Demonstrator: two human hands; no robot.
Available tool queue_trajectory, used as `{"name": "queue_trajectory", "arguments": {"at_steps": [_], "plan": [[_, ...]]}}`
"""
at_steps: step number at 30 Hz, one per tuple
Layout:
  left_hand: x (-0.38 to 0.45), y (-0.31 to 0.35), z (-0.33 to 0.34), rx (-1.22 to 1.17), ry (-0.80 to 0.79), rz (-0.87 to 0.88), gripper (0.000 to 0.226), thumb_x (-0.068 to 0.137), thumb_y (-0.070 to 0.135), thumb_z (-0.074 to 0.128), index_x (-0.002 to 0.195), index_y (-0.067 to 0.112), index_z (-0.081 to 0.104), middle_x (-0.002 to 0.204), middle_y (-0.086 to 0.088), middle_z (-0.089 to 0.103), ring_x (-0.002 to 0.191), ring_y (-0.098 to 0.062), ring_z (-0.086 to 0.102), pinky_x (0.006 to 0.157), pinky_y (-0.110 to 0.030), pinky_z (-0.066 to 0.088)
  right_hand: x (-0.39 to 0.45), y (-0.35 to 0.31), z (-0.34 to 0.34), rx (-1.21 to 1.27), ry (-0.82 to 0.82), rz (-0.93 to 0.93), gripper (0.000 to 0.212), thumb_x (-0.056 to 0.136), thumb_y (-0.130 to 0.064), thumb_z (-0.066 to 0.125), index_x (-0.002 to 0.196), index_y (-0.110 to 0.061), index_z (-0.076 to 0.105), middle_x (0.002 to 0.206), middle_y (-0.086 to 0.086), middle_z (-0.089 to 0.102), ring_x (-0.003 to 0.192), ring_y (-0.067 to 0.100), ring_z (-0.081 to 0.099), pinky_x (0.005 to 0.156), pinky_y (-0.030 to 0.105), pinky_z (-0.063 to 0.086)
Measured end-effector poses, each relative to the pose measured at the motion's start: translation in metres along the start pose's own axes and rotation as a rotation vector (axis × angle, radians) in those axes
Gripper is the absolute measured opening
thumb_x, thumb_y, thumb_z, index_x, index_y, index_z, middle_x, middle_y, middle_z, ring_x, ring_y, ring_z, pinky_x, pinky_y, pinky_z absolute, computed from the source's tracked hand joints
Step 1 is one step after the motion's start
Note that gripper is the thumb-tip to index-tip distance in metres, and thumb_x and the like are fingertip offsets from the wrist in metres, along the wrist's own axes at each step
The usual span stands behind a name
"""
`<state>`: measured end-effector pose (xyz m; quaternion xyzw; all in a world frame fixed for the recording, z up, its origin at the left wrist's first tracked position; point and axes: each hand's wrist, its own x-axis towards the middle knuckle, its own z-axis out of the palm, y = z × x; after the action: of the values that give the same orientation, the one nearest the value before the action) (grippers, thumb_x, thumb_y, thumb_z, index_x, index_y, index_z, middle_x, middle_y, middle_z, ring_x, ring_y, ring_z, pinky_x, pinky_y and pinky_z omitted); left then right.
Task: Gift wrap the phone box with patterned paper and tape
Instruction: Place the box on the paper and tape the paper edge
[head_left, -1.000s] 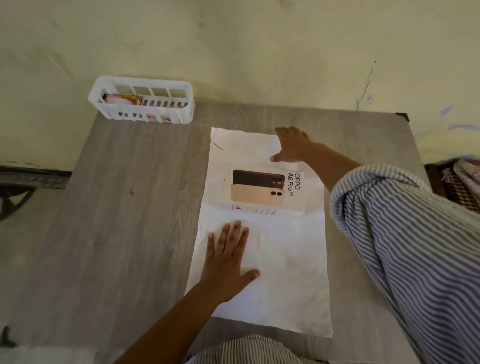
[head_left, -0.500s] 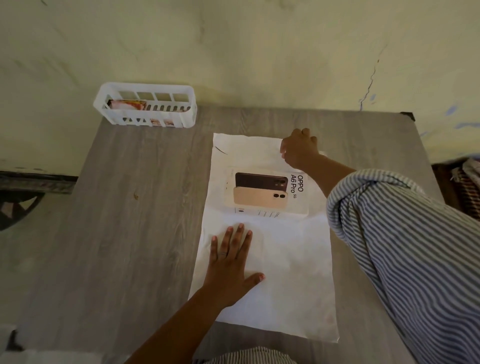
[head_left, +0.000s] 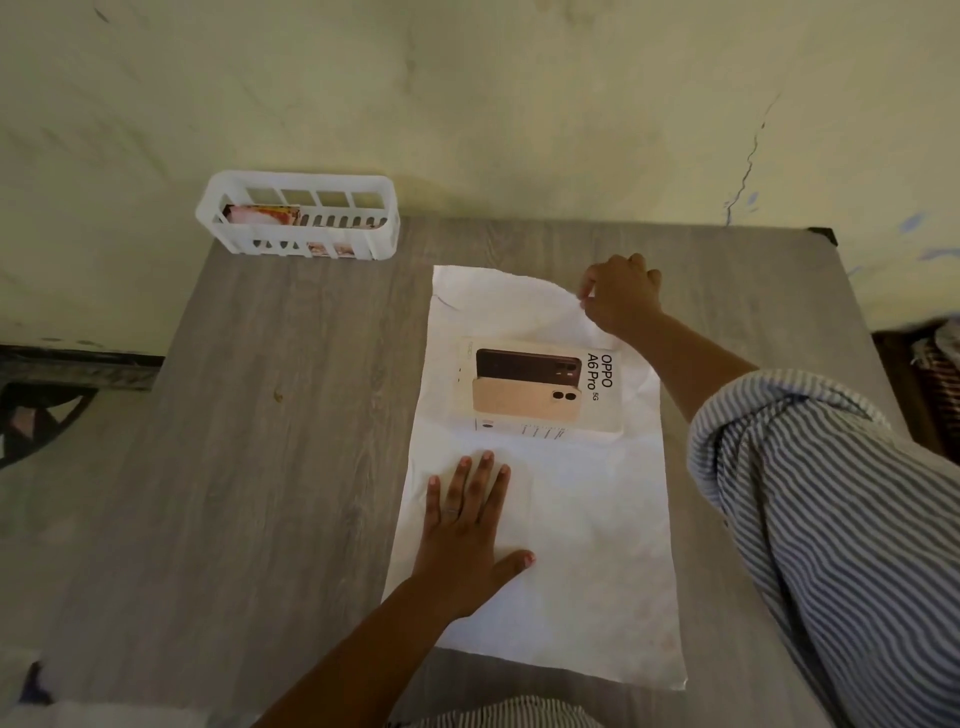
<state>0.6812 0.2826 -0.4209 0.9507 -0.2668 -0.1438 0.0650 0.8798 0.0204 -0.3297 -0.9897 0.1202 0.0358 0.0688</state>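
Phone box (head_left: 540, 389) lies flat, printed face up, on the far half of the paper sheet (head_left: 587, 545), between the two hands. Right-hand fingers (head_left: 589, 291) are curled, and thumb and fingertips pinch the far right corner of the sheet, just beyond the far right corner of the box. That corner is lifted off the surface and folded inward, so the far edge of the sheet curves from the fingers toward its far left corner, which lies flat. The right hand (head_left: 621, 299) does not touch the box.

Left-hand fingers (head_left: 480, 478) are straight and close together, thumb spread to the side, palm down. The left hand (head_left: 467, 530) presses flat on the near half of the sheet, with the fingertips just short of the near side of the box and apart from it. One finger carries a ring (head_left: 450, 512). The sheet shows its plain white side.

Outward from the hands, the sheet rests on a grey wood-grain table (head_left: 270, 493). A white slotted plastic basket (head_left: 298, 215) stands at the far left table corner, well apart from both hands, with coloured items inside that cannot be identified. Striped sleeves (head_left: 831, 519) cover the upper right arm.
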Motion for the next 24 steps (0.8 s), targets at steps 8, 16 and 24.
{"name": "queue_trajectory", "arguments": {"at_steps": [8, 16, 24], "plan": [[0.0, 0.0, -0.002, -0.003, -0.013, 0.007, 0.089, 0.084, 0.076, 0.014, 0.149, 0.015, 0.02, 0.156, -0.011, 0.019, 0.141, -0.032, 0.012, 0.108, -0.051, 0.006, -0.029, 0.007, -0.017, 0.404, -0.042, -0.014, 0.036, 0.083, -0.007, 0.065, 0.117, -0.013, 0.055, 0.104, 0.011, 0.065, 0.096, 0.029, 0.061, 0.084, 0.038, 0.049], [-0.001, 0.0, -0.004, 0.005, -0.055, -0.007, 0.09, 0.083, 0.075, 0.009, 0.15, 0.015, 0.014, 0.156, -0.01, 0.013, 0.141, -0.031, 0.011, 0.111, -0.051, 0.003, -0.049, -0.001, -0.015, 0.042, -0.046, -0.162, 0.02, 0.089, -0.018, 0.056, 0.103, -0.018, 0.072, 0.108, 0.007, 0.061, 0.105, 0.027, 0.055, 0.087, 0.037, 0.042], [-0.001, 0.006, -0.015, -0.008, -0.083, -0.014, 0.091, 0.079, 0.076, 0.018, 0.147, 0.024, -0.014, 0.154, -0.004, -0.019, 0.143, -0.032, -0.01, 0.111, -0.05, -0.014, -0.105, -0.015, -0.02, -0.041, 0.072, -0.3, 0.023, 0.092, -0.014, 0.044, 0.102, -0.012, 0.065, 0.094, 0.005, 0.066, 0.083, 0.023, 0.06, 0.074, 0.031, 0.041]]}}
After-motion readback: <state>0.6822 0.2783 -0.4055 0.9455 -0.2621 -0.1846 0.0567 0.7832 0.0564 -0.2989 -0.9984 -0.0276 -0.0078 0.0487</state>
